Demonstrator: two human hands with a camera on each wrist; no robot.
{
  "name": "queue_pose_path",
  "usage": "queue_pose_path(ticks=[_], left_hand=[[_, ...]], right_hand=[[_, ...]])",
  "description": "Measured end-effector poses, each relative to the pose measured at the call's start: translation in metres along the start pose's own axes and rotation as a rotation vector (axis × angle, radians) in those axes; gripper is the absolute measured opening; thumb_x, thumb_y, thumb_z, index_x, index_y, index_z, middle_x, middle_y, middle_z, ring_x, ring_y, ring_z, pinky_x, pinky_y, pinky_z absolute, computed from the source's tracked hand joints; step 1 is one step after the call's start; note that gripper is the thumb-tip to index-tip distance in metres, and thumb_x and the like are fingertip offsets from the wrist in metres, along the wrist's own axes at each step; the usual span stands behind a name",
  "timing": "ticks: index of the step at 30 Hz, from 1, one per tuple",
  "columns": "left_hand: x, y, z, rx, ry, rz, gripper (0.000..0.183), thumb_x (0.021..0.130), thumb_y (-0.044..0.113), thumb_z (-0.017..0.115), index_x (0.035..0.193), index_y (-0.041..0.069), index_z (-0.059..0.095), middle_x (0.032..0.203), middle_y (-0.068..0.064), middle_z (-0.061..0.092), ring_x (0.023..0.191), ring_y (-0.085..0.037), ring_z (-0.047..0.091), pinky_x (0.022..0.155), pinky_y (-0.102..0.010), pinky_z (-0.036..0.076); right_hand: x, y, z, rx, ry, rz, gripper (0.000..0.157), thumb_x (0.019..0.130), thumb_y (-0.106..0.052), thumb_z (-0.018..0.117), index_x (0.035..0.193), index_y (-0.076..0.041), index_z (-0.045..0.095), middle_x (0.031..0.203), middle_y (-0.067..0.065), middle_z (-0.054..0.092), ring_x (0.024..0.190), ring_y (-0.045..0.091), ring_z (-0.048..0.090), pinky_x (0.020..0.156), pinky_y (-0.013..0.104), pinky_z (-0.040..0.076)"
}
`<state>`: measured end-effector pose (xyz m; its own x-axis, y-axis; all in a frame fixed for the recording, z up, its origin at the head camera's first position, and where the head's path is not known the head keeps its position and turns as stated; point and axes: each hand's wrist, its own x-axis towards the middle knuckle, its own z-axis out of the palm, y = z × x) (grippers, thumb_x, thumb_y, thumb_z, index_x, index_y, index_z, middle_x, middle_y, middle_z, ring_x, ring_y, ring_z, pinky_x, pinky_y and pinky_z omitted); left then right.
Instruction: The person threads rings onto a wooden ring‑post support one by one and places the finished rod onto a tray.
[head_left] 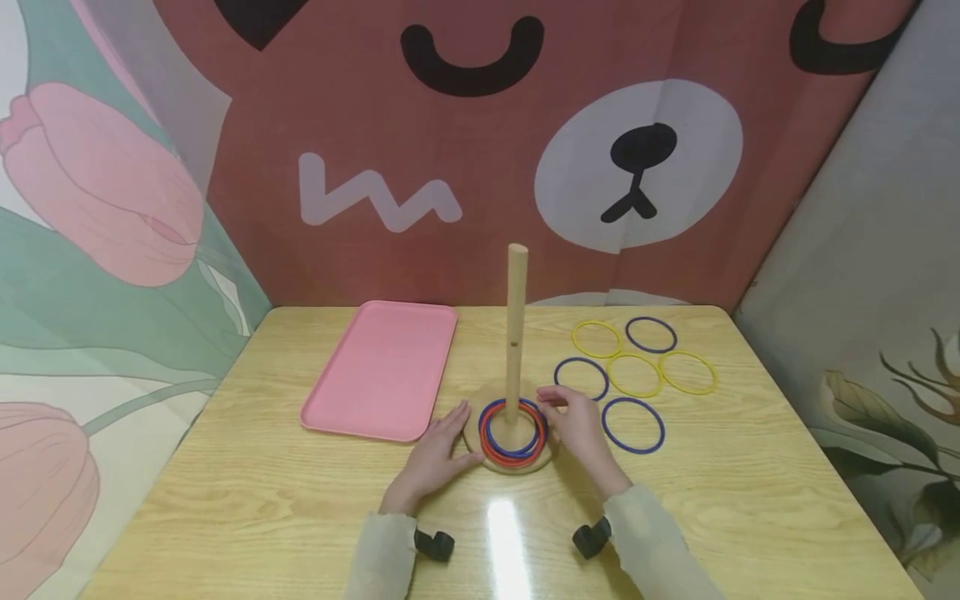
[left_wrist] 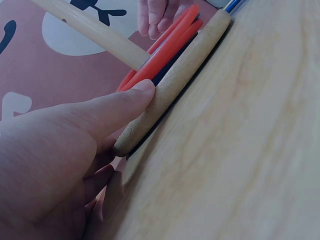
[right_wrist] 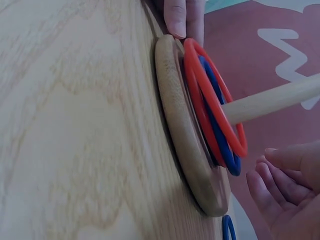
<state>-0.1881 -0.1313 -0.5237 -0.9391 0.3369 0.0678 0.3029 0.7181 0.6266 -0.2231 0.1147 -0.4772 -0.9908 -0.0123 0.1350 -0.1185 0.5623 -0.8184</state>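
A round wooden base (head_left: 487, 392) with an upright wooden peg (head_left: 516, 317) stands at the middle of the table. Red rings (right_wrist: 199, 75) and blue rings (right_wrist: 233, 165) lie stacked loosely around the peg's foot. My left hand (head_left: 433, 460) rests against the base's left edge, fingers and thumb spread along it. In the left wrist view its thumb (left_wrist: 120, 107) lies on the rim beside the rings. To the right of the stack is my right hand (head_left: 581, 427), fingers loosely bent. The right wrist view shows a gap between it and the rings, with nothing in its fingers.
A pink tray (head_left: 382, 367) lies to the left of the base. On the right, several loose rings lie flat: blue ones, such as the nearest blue ring (head_left: 604, 429), and yellow ones, such as the outermost yellow ring (head_left: 716, 382). A printed cloth (head_left: 360, 267) hangs behind the table.
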Motion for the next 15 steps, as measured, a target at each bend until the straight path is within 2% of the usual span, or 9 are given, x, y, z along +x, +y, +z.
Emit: queue_pose_path(ticks=[9, 13, 15], left_hand=[[0.001, 0.0, 0.0, 0.011, -0.005, -0.003, 0.086, 0.088, 0.05, 0.064, 0.153, 0.009, 0.026, 0.161, -0.008, 0.024, 0.149, -0.027, 0.024, 0.124, -0.049, 0.016], [0.0, 0.0, 0.0, 0.022, -0.005, -0.001, 0.086, 0.088, 0.05, 0.064, 0.153, 0.009, 0.026, 0.161, -0.008, 0.024, 0.149, -0.027, 0.024, 0.124, -0.048, 0.017], [0.0, 0.0, 0.0, 0.024, -0.004, -0.004, 0.086, 0.088, 0.05, 0.063, 0.153, 0.009, 0.026, 0.161, -0.008, 0.023, 0.149, -0.027, 0.024, 0.124, -0.048, 0.017]], right_hand=[[-0.002, 0.006, -0.015, 0.038, -0.004, 0.04, 0.027, 0.087, -0.008, 0.069, 0.114, -0.002, 0.069, 0.107, 0.013, 0.073, 0.104, 0.03, 0.067, 0.102, 0.047, 0.049], [-0.003, 0.012, -0.024, 0.044, 0.018, 0.044, 0.027, 0.089, -0.009, 0.068, 0.115, -0.002, 0.068, 0.108, 0.015, 0.073, 0.104, 0.03, 0.067, 0.097, 0.043, 0.053], [-0.003, 0.016, -0.029, 0.033, 0.032, 0.045, 0.027, 0.089, -0.011, 0.068, 0.115, -0.003, 0.069, 0.108, 0.014, 0.073, 0.103, 0.028, 0.067, 0.093, 0.037, 0.055]])
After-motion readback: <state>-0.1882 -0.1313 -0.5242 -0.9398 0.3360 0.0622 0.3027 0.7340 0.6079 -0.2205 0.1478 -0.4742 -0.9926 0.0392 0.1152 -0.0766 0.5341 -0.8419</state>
